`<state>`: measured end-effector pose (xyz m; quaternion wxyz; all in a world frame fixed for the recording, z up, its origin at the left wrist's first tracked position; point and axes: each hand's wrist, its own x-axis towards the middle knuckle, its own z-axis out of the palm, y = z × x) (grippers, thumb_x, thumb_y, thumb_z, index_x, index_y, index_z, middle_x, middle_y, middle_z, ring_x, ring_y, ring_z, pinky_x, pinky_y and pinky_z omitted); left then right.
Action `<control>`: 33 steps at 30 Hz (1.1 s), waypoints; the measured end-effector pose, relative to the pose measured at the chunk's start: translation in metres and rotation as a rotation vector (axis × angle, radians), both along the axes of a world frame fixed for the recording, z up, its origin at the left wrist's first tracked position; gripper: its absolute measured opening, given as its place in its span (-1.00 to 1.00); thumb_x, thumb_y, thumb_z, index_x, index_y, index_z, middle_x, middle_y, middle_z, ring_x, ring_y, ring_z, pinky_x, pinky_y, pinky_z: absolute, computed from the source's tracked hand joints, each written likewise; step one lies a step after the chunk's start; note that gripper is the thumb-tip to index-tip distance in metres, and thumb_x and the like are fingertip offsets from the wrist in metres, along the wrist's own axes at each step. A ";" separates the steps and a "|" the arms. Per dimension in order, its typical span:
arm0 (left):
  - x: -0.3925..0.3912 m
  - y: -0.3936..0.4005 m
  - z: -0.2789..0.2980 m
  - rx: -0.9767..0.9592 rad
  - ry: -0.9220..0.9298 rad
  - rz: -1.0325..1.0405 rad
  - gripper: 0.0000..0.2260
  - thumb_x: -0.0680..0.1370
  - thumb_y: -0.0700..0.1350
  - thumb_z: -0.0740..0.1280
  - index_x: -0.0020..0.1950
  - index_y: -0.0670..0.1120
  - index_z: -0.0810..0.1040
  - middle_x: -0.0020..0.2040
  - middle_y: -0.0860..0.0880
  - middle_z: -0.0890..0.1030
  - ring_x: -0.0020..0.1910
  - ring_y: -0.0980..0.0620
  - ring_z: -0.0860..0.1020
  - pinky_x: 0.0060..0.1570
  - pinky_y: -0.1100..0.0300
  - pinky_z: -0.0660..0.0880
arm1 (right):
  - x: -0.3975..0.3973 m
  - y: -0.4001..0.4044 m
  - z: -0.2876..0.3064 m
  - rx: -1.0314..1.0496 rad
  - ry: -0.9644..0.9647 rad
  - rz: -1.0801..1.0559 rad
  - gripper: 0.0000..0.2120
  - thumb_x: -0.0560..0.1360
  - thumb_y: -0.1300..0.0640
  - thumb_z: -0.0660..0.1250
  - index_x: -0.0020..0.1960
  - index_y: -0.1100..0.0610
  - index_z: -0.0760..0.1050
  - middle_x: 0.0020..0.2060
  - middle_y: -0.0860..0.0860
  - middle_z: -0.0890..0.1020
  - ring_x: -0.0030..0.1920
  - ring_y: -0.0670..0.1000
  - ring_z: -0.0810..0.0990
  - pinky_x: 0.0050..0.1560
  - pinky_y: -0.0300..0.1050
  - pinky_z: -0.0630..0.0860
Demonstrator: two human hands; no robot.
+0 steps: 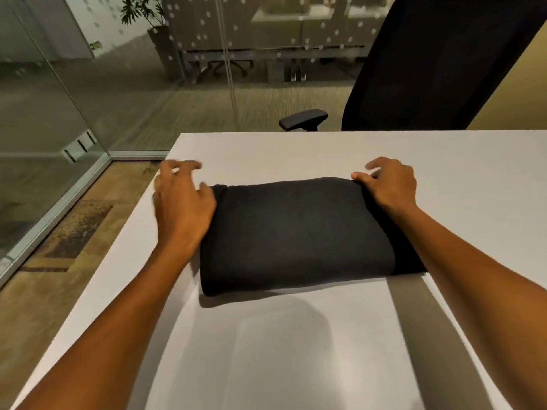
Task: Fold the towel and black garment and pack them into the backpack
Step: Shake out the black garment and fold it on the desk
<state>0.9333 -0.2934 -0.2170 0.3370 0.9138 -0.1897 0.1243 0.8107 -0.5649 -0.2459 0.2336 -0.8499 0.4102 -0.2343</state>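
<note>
The black garment (pixel 296 235) lies folded into a thick rectangle in the middle of the white table (pixel 296 350). My left hand (pixel 182 202) hovers at its left edge with fingers spread and loosely curved, thumb touching the far left corner, and it holds nothing. At the far right corner my right hand (pixel 387 184) rests on the garment, thumb on the fabric edge and fingers relaxed over the table behind. No towel and no backpack are in view.
A black office chair (pixel 429 69) with an armrest (pixel 303 118) stands behind the table's far edge. A glass wall (pixel 59 99) runs along the left, with carpeted floor beside the table's left edge.
</note>
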 end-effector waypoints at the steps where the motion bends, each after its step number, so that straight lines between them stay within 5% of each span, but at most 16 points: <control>1: -0.009 -0.007 0.007 0.038 -0.030 -0.139 -0.68 0.58 -0.13 0.23 0.33 -0.06 0.44 0.44 -0.10 0.27 0.39 -0.12 0.29 0.38 -0.04 0.20 | 0.001 0.007 0.005 -0.174 0.077 -0.002 -0.61 0.58 -0.02 0.23 0.28 0.21 0.48 0.19 0.20 0.56 0.22 0.21 0.47 0.23 0.07 0.36; 3: -0.026 -0.026 0.009 0.271 -0.026 -0.366 -0.63 0.62 -0.07 0.13 0.44 -0.02 0.33 0.54 -0.03 0.11 0.50 -0.07 0.10 0.46 -0.07 -0.03 | 0.004 0.037 0.015 -0.284 0.046 0.190 -0.55 0.63 0.03 0.07 0.42 0.25 0.32 0.34 0.22 0.43 0.37 0.23 0.33 0.36 0.05 0.21; 5: -0.034 -0.038 0.000 0.496 0.002 -0.471 -0.56 0.65 -0.01 0.00 0.53 0.00 0.10 0.57 -0.01 -0.05 0.54 -0.05 -0.09 0.45 -0.11 -0.18 | 0.005 0.083 0.019 -0.129 0.039 0.500 -0.52 0.64 0.03 0.03 0.51 0.20 0.14 0.48 0.14 0.24 0.51 0.11 0.12 0.47 -0.03 0.01; 9: -0.021 -0.031 -0.028 0.642 0.113 -0.349 -0.45 0.61 0.19 -0.10 0.55 0.03 -0.10 0.57 -0.02 -0.11 0.54 0.01 -0.15 0.47 -0.09 -0.25 | 0.006 0.117 -0.002 -0.266 0.291 0.757 -0.40 0.57 -0.16 -0.19 0.55 0.06 0.03 0.55 -0.06 0.06 0.54 -0.07 -0.10 0.51 0.00 -0.21; 16: -0.015 -0.026 -0.039 0.550 0.138 -0.138 -0.33 0.56 0.30 -0.13 0.56 -0.06 -0.09 0.57 0.03 -0.09 0.53 0.02 -0.21 0.45 -0.12 -0.25 | -0.011 0.038 -0.020 -0.091 0.398 0.333 -0.37 0.58 -0.28 -0.17 0.54 0.01 0.06 0.54 -0.05 0.11 0.54 -0.01 -0.06 0.49 0.19 -0.22; 24: -0.011 -0.023 -0.040 0.461 0.157 -0.250 -0.42 0.62 0.17 -0.07 0.55 -0.10 -0.03 0.57 -0.01 -0.06 0.53 -0.03 -0.21 0.47 -0.10 -0.18 | -0.023 0.046 -0.025 -0.065 0.371 0.241 -0.38 0.59 -0.24 -0.18 0.54 0.05 0.06 0.54 -0.02 0.09 0.55 0.02 -0.12 0.51 0.15 -0.19; 28: -0.027 -0.015 -0.021 0.552 -0.121 -0.312 -0.50 0.63 0.10 0.02 0.50 -0.13 0.19 0.55 -0.14 0.06 0.54 -0.11 -0.06 0.48 -0.06 -0.19 | -0.054 0.079 -0.029 -0.074 0.365 0.041 -0.38 0.60 -0.20 -0.17 0.54 0.12 0.08 0.53 0.04 0.12 0.54 0.08 -0.07 0.51 0.16 -0.13; 31: -0.079 -0.003 -0.008 0.377 -0.216 -0.299 -0.63 0.61 -0.02 0.17 0.34 -0.17 0.45 0.47 -0.22 0.27 0.51 -0.16 0.10 0.48 -0.05 -0.14 | -0.077 0.117 -0.026 0.008 0.357 -0.141 -0.38 0.60 -0.19 -0.18 0.54 0.15 0.02 0.54 0.07 0.07 0.54 0.11 -0.10 0.51 0.17 -0.14; 33: -0.129 0.013 -0.016 0.272 -0.209 -0.241 -0.69 0.55 -0.03 0.29 0.20 -0.18 0.57 0.37 -0.26 0.42 0.44 -0.25 0.25 0.42 -0.15 0.07 | -0.097 0.143 -0.023 0.059 0.375 -0.228 -0.36 0.60 -0.19 -0.19 0.55 0.17 -0.05 0.55 0.08 0.01 0.54 0.11 -0.12 0.51 0.17 -0.15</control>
